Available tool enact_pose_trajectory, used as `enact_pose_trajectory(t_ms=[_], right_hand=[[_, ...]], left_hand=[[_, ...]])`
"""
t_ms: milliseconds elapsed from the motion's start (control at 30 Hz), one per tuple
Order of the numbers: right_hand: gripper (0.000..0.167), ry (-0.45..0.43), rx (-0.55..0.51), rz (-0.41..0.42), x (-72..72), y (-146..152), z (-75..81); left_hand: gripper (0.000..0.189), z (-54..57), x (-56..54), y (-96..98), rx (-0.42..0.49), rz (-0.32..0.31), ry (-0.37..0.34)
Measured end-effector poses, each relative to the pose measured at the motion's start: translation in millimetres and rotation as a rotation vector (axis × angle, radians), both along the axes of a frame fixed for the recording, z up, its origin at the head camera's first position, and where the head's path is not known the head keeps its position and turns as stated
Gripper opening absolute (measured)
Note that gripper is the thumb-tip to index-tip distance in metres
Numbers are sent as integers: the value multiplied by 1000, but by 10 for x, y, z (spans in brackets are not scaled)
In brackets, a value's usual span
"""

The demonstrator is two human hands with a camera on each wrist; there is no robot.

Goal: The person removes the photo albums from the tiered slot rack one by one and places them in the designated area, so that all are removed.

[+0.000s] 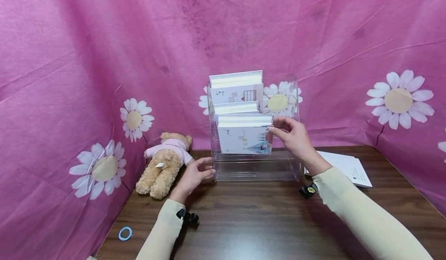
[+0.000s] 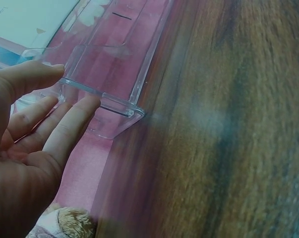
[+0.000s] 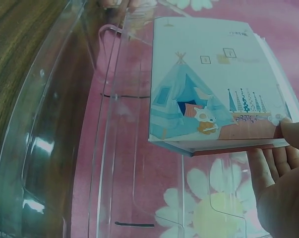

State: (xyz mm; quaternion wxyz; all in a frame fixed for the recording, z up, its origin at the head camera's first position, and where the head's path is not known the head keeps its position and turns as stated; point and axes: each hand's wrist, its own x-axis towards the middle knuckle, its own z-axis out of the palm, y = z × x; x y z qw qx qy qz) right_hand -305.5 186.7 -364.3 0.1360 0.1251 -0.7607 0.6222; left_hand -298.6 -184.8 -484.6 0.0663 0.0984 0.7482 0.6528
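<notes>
A thick white book (image 1: 245, 138) with a blue tent picture on its cover is pinched at its right edge by my right hand (image 1: 292, 138). In the right wrist view the thumb lies on the cover (image 3: 204, 84) and the fingers are underneath. The book is in front of a clear plastic rack (image 1: 256, 171) of stepped tiers; whether it rests on a tier I cannot tell. My left hand (image 1: 193, 177) is at the rack's lower left side, fingers extended and thumb apart, seen closer in the left wrist view beside the rack's corner (image 2: 134, 111).
Two more white books, one upper (image 1: 237, 91) and one middle (image 1: 240, 107), stand in the rack's left half. A teddy bear (image 1: 163, 167) lies face down at left. White books (image 1: 345, 167) lie at right. A blue ring (image 1: 125, 233) is near the left front edge.
</notes>
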Motion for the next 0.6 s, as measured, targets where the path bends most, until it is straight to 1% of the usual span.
enact_pose_trajectory(t_ms=[200, 400, 600], right_hand=[[42, 6, 4, -4, 30, 29, 25], [40, -17, 9, -4, 83, 81, 51], [40, -35, 49, -9, 136, 102, 43]], left_hand=[[54, 4, 0, -8, 1, -2, -4], [54, -1, 0, -11, 7, -7, 1], [55, -6, 6, -24, 13, -10, 11]])
